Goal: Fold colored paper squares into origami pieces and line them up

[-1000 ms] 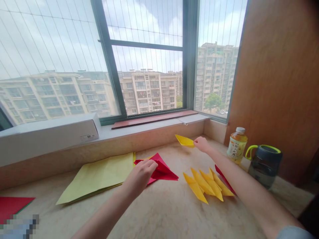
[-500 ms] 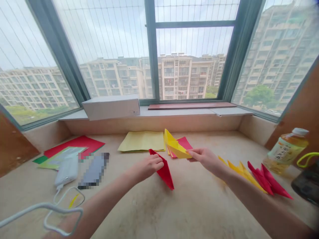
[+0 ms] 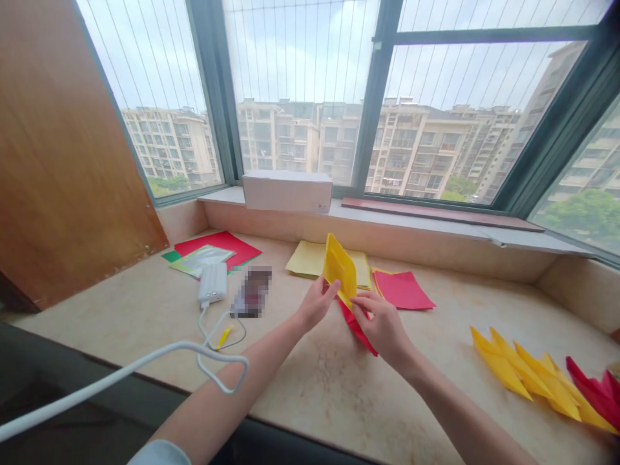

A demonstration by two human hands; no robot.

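While left hand pinches yellow folded paper, narrowed right hand pinches its lower end.

A pale blue sleeve circles the left arm; beyond this sleeve, the arm and left hand are bare, as are the right forearm and right hand.

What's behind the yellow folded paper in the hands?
Pale yellow sheets lie behind the yellow folded paper, showing on both sides of it. The part directly behind it cannot be seen. Below, red folded paper shows, partly hidden by the right hand.
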